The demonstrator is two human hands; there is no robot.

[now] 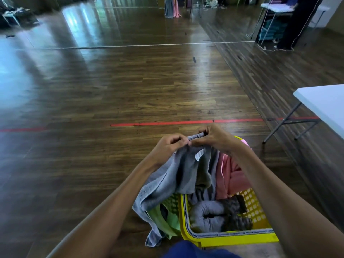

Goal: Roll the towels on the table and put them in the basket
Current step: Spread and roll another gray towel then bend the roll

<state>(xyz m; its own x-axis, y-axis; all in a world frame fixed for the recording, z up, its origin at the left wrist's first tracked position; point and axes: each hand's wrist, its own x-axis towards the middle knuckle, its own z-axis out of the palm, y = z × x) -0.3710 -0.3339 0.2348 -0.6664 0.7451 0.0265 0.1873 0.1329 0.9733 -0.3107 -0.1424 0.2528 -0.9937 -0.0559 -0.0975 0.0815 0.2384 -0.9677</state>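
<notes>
Floorboards [130, 81] beyond; left hand [170, 147] and right hand [214, 138] pinch grey towel [163, 183] hiding basket [230, 239] rim.

arms outstretched, left hand [168, 147], right hand [214, 136] pinching

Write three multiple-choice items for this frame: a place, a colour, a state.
1. Where does the yellow basket stand? A on a shelf; B on the wooden floor; C on a chair.
2. What colour is the towel being held up? A grey; B white; C orange.
3. How is that towel held? A draped over one forearm; B pinched at its top edge by left hand and right hand; C touched by neither hand.
Key: 1 B, it sits on the floorboards; 2 A, the hanging cloth is grey; 3 B, both hands' fingers grip the hem.
</notes>
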